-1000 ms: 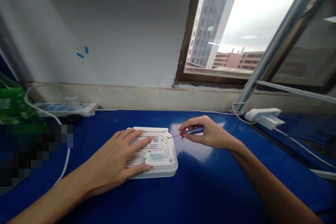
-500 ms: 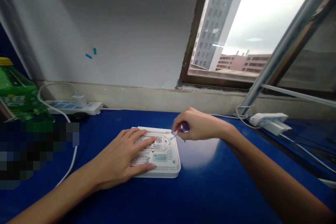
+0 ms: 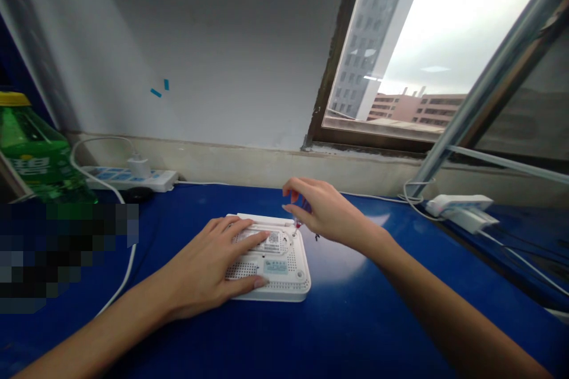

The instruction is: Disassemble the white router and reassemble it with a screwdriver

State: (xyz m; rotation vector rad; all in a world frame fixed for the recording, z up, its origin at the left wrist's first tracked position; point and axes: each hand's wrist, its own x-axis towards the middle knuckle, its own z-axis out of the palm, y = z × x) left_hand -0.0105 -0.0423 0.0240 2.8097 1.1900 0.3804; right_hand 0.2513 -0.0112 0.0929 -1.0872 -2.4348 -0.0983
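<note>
A white router-like box (image 3: 284, 293) with vent holes and printed labels lies bottom side up on the blue table (image 3: 355, 331). My left hand (image 3: 222, 254) rests flat across its left part, fingers spread. At the box's upper right corner, my right hand (image 3: 315, 207) holds a small screwdriver (image 3: 297, 227) whose handle is mostly hidden by the fingers. The shaft slants down to a screw hole in that corner, and the tip seems to touch there. A few tiny dark pieces (image 3: 317, 237), perhaps screws, lie on the table just right of the box.
A green bottle (image 3: 38, 154) with a yellow cap stands at the far left. Behind it a power strip (image 3: 162, 180) with a plugged-in charger lies along the wall, its white cable looping forward. Another power strip (image 3: 462, 206) sits at the right by a metal pole (image 3: 457, 112).
My right hand's fingers have loosened and shifted on the screwdriver, which now stands more upright. My left hand still lies on the box. The view has shifted slightly.
</note>
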